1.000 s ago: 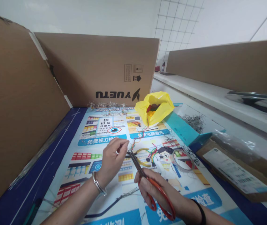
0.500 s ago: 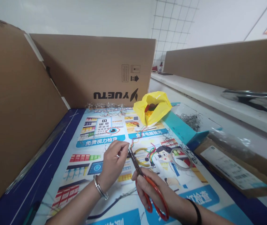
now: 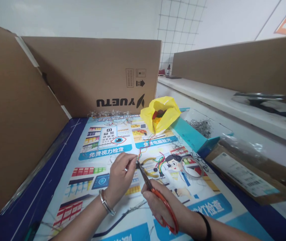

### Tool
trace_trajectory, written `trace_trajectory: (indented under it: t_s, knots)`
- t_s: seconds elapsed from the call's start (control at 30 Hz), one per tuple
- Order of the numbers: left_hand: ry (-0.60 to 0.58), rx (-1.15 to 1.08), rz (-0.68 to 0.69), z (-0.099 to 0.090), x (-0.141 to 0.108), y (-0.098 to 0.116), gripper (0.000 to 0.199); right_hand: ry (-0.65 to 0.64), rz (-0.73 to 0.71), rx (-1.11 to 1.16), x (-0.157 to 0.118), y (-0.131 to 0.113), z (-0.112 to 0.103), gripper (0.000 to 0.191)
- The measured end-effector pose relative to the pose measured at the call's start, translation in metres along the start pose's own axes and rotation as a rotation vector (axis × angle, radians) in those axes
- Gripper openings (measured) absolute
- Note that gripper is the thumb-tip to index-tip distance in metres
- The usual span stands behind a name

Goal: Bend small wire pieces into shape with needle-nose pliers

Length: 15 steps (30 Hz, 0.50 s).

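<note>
My left hand (image 3: 123,172), a silver bangle on its wrist, is closed in a pinch on thin coloured threads (image 3: 145,144). The threads run from the fingertips back to a yellow bag (image 3: 161,115). My right hand (image 3: 161,202) is wrapped round the red handles of a pair of scissors (image 3: 145,176). The scissor tips are right at the left fingertips, with the blades together. What exactly lies between the tips is too small to tell. Just right of the blades lie a yellow ring (image 3: 151,167) and a bundle of coloured threads (image 3: 161,164).
A clear tape-like ring (image 3: 192,167) lies on the printed sheet. To the right are a blue box (image 3: 192,134) holding tangled wire and an opened brown package (image 3: 248,174). Cardboard walls (image 3: 87,73) stand at the back and left. Wire scraps (image 3: 113,114) line the back edge.
The scissor handles have come closer together and the blades have closed at the left fingertips. The whole view has shifted slightly. The left hand keeps its pinch.
</note>
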State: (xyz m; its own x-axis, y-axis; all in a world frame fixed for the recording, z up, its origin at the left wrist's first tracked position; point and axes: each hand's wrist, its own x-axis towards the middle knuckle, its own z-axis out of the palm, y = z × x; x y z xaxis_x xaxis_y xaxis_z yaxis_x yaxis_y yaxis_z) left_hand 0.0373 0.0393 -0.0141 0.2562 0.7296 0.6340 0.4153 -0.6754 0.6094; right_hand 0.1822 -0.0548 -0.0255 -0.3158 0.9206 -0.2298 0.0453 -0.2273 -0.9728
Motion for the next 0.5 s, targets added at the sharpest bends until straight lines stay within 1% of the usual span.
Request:
trace_trajectory:
  t_s: [0.13,0.27,0.33,0.43,0.5]
  knots:
    - [-0.016,0.018,-0.005,0.0034,-0.0022,-0.0036,0.011,-0.006,0.006,-0.023,0.0001,0.0008,-0.0010,0.036]
    - [-0.034,0.047,-0.010,0.0047,-0.0035,-0.0063,0.011,0.004,-0.055,-0.044,0.0003,-0.0010,-0.0006,0.040]
    - [-0.039,0.070,0.004,0.0049,-0.0037,-0.0071,0.011,0.002,-0.047,-0.046,0.0005,-0.0017,-0.0001,0.042]
    - [-0.047,0.087,0.044,0.0050,-0.0040,-0.0084,0.011,-0.026,0.005,-0.047,0.0004,-0.0023,-0.0008,0.043]
    - [-0.056,0.084,0.056,0.0050,-0.0041,-0.0097,0.011,0.012,-0.023,-0.115,0.0002,-0.0025,-0.0029,0.041]
